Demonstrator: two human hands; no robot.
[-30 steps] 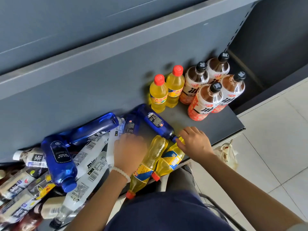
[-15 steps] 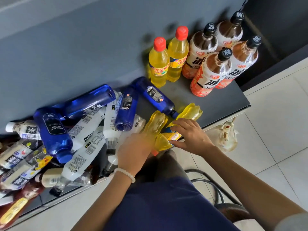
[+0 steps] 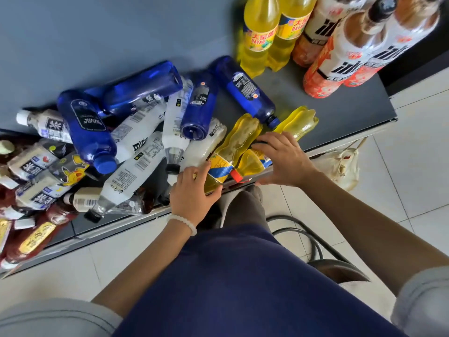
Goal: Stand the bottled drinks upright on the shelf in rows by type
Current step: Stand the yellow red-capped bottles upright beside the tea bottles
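Yellow bottles (image 3: pixel 237 147) lying flat, red-capped, blue-yellow labels, at shelf (image 3: pixel 359 103) edge.

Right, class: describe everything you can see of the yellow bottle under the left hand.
The yellow bottle looks like clear plastic holding yellow drink, with a blue and yellow label. It lies on its side at the shelf's front edge, base pointing back. The left hand grips its neck end, hiding the cap. A second yellow bottle lies alongside.
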